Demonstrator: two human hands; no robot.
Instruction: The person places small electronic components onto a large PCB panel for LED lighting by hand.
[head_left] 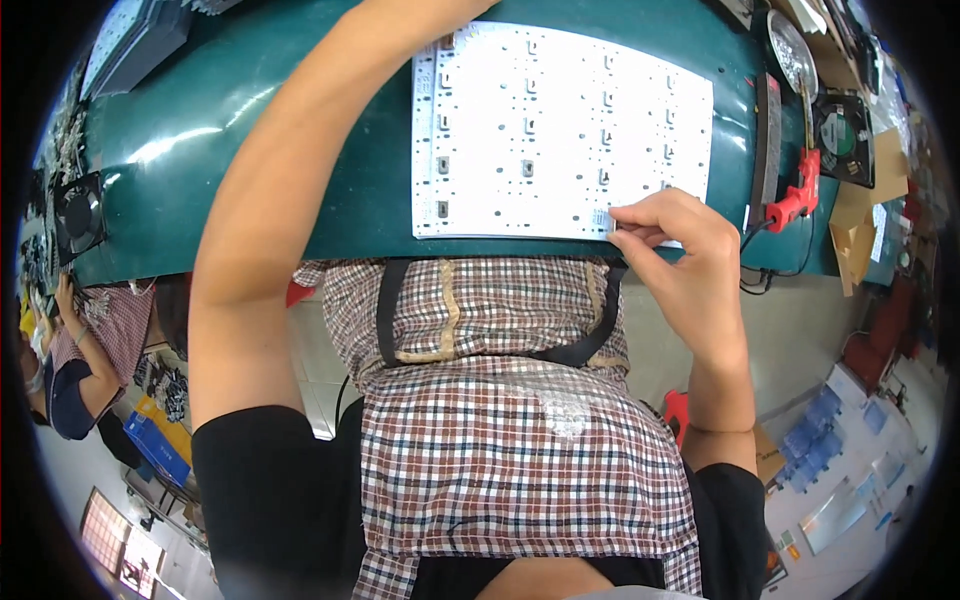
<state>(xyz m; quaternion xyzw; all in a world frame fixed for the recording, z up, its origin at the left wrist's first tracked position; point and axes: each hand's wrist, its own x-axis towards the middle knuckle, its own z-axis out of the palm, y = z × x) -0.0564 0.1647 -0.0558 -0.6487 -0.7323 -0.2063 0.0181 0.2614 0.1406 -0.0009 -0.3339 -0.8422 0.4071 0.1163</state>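
Observation:
A white panel (560, 130) with rows of small holes and printed marks lies on the green table. Small dark-and-metal parts (528, 168) sit on it in spaced rows. At the panel's near edge, right of its middle, my right hand (690, 245) is closed, thumb and forefinger pinched together. What they pinch is too small to make out. My left arm (300, 150) reaches forward across the table to the panel's far left, and its hand lies beyond the upper edge of the view.
Right of the panel are a red-handled tool (797, 195), a long dark box (767, 140), a black fan (843, 138) and a round metal dish (790, 50). Another fan (80, 218) lies at the table's left end, near a co-worker (85, 360). Stacked panels (140, 45) stand far left.

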